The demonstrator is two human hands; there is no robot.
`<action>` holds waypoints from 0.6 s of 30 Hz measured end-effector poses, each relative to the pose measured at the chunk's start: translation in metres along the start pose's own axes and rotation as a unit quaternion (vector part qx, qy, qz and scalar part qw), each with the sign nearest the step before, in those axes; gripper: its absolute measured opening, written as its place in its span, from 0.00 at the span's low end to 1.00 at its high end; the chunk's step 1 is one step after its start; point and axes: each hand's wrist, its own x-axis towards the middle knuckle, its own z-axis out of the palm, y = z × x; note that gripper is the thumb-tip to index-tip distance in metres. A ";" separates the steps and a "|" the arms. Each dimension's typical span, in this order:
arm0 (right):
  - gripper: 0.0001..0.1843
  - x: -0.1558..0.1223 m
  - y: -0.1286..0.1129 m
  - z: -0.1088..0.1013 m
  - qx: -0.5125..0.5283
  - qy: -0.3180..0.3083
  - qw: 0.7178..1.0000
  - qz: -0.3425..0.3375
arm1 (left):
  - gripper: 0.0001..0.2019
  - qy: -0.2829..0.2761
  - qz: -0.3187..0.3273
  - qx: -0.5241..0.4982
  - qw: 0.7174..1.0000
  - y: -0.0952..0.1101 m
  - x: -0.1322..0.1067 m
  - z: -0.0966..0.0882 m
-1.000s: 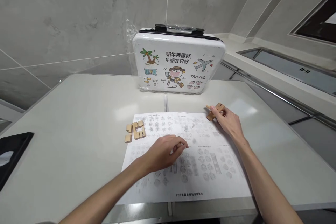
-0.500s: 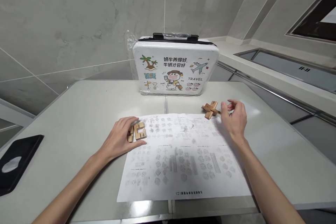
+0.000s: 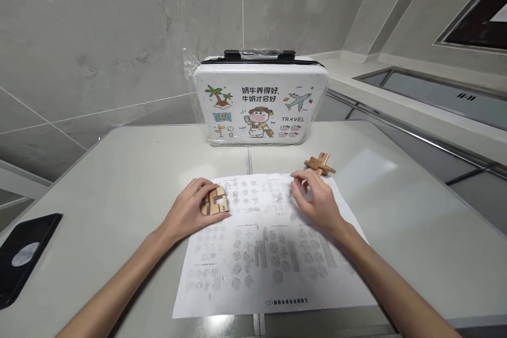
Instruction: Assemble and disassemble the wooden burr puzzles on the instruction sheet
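A printed instruction sheet [image 3: 273, 253] with many small diagrams lies flat on the white table [image 3: 119, 179]. My left hand [image 3: 190, 210] is curled around a small group of notched wooden puzzle blocks [image 3: 216, 202] at the sheet's upper left corner. My right hand [image 3: 317, 200] rests on the upper middle of the sheet, fingers bent and slightly apart, holding nothing. An assembled wooden cross-shaped puzzle [image 3: 319, 164] lies on the table just beyond my right hand, untouched.
A white carry case [image 3: 259, 100] with cartoon prints and a black handle stands at the table's far edge against the tiled wall. A black tray-like object [image 3: 19, 256] sits at the left edge. A ledge with a window runs along the right.
My left hand moved from the sheet's middle to the wooden blocks and closed around them. My right hand let go of the cross-shaped puzzle and came back onto the sheet.
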 end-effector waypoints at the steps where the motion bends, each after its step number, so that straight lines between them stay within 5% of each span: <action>1: 0.07 -0.002 -0.003 0.002 0.010 -0.020 1.000 0.001 | 0.32 -0.009 0.010 -0.009 1.000 0.008 0.005 0.004; 9: 0.09 -0.006 -0.014 0.005 0.066 -0.206 0.976 0.008 | 0.30 -0.069 0.094 -0.069 0.991 0.063 0.043 0.049; 13: 0.19 -0.003 -0.015 0.004 0.086 -0.256 0.963 0.018 | 0.34 -0.091 0.098 -0.110 0.985 0.065 0.042 0.052; 18: 0.39 -0.003 -0.015 0.006 0.083 -0.300 0.950 0.030 | 0.46 -0.133 0.059 -0.138 0.980 0.048 0.033 0.033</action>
